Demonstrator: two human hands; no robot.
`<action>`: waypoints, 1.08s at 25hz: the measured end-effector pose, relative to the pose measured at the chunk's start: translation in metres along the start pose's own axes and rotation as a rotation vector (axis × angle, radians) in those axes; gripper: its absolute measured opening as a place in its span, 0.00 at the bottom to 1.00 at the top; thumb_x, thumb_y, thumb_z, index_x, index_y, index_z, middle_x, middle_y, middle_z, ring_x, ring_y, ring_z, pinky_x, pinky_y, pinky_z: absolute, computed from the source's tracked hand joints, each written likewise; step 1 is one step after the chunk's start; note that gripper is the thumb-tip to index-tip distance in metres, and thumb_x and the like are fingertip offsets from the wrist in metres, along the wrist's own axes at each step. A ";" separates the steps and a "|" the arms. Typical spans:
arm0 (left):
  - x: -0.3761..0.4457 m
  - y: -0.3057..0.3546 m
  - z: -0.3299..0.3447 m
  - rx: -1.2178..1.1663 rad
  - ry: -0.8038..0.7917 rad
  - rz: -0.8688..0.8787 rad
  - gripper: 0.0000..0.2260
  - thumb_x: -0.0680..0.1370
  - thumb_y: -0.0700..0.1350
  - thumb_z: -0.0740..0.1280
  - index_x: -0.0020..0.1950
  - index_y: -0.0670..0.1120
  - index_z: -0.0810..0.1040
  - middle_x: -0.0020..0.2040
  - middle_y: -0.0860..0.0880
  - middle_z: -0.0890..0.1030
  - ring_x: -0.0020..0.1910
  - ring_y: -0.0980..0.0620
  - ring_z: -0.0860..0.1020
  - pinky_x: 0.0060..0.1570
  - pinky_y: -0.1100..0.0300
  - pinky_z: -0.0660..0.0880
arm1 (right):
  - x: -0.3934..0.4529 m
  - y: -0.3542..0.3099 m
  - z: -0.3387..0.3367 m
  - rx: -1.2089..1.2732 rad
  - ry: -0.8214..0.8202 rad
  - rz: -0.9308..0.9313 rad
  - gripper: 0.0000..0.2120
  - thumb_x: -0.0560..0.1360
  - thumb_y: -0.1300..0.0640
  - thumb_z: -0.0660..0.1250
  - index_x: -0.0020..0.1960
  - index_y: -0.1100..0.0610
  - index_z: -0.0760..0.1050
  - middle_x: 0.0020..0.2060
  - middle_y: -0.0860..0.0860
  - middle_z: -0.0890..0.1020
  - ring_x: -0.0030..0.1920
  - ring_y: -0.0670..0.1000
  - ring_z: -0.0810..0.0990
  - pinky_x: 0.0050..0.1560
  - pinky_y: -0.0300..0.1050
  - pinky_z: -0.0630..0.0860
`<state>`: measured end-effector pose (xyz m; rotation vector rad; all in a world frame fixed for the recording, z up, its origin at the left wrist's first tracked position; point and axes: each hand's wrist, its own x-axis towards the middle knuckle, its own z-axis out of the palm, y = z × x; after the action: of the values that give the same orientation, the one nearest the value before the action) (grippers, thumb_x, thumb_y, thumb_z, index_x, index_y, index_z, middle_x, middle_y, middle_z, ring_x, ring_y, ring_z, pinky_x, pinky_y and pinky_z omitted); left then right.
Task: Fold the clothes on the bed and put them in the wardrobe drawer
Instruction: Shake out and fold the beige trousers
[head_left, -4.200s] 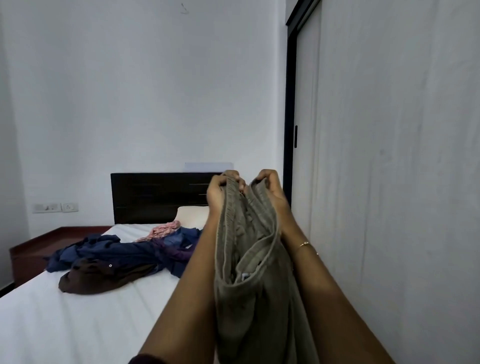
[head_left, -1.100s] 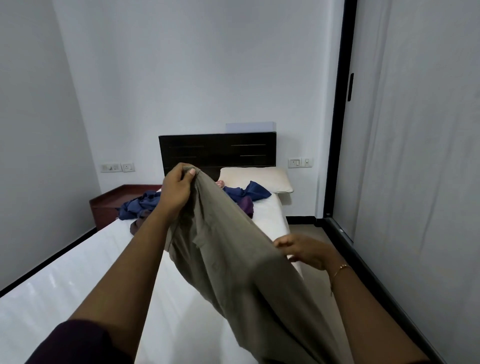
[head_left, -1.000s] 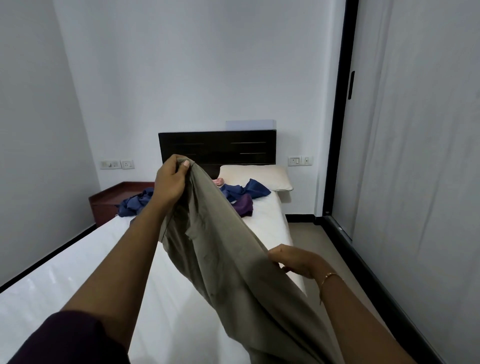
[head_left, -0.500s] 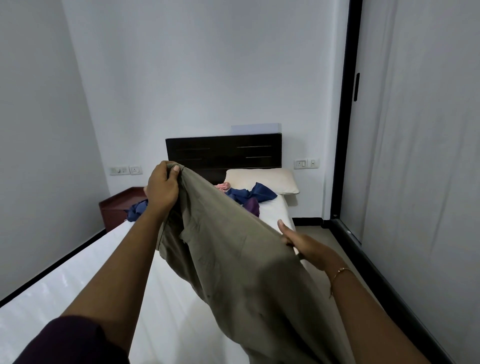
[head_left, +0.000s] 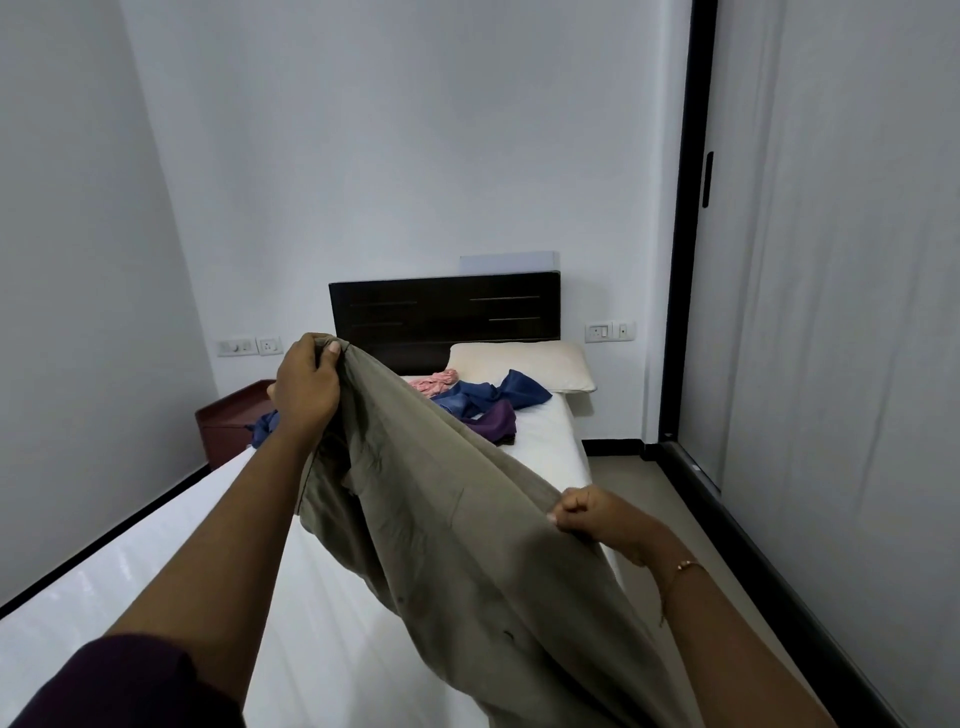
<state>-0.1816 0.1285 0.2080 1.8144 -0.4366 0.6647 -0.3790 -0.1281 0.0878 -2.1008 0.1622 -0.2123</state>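
my right hand (head_left: 589, 512), flat and open against the cloth half a second ago, has now curled and pinches the near edge of the trousers (head_left: 441, 519). my left hand (head_left: 306, 387) is where it was, fingers and thumb clamped round the top edge, holding it up in front of the headboard (head_left: 447, 312). the trousers hang in the air over the bed (head_left: 171, 571), slanting down from the headboard side to my right hand and trailing out of view below.

to do this step well, i think i should pull the 2 gripped points apart until the cloth between them goes taut, line the legs up on each other, then lower it flat onto the bare sheet on the near side, well short of the headboard, before making the first fold. if i let it sag, the creases will fold in.

compared with 4 seconds ago, when both fists held the bunched waistband close together, my hands are spread wide. the pile of clothes (head_left: 483, 400) waits just below the headboard, beside the pillow (head_left: 519, 364); the wardrobe (head_left: 831, 312) is off to the right of it.
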 end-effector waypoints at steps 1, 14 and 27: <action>0.001 0.000 -0.001 -0.002 -0.004 -0.002 0.09 0.81 0.46 0.58 0.54 0.45 0.77 0.55 0.46 0.79 0.56 0.44 0.74 0.62 0.42 0.67 | 0.006 0.000 -0.005 -0.058 0.150 -0.027 0.10 0.76 0.62 0.64 0.37 0.61 0.76 0.34 0.50 0.75 0.36 0.46 0.71 0.37 0.34 0.68; 0.008 -0.010 -0.019 0.069 0.077 -0.047 0.10 0.81 0.46 0.59 0.56 0.45 0.78 0.58 0.46 0.79 0.59 0.44 0.74 0.63 0.49 0.64 | 0.001 0.001 0.007 0.267 -0.192 -0.002 0.07 0.75 0.62 0.66 0.41 0.59 0.80 0.36 0.49 0.81 0.37 0.42 0.79 0.42 0.35 0.75; 0.017 -0.009 -0.005 -0.045 0.010 0.010 0.08 0.77 0.43 0.66 0.56 0.49 0.77 0.47 0.50 0.78 0.58 0.41 0.72 0.61 0.51 0.69 | 0.044 -0.051 -0.062 -0.292 0.842 -0.096 0.12 0.77 0.61 0.64 0.38 0.67 0.76 0.33 0.58 0.80 0.27 0.52 0.80 0.36 0.42 0.76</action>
<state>-0.1644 0.1369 0.2128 1.7668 -0.4512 0.6654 -0.3478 -0.1629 0.1664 -2.1793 0.6180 -1.1857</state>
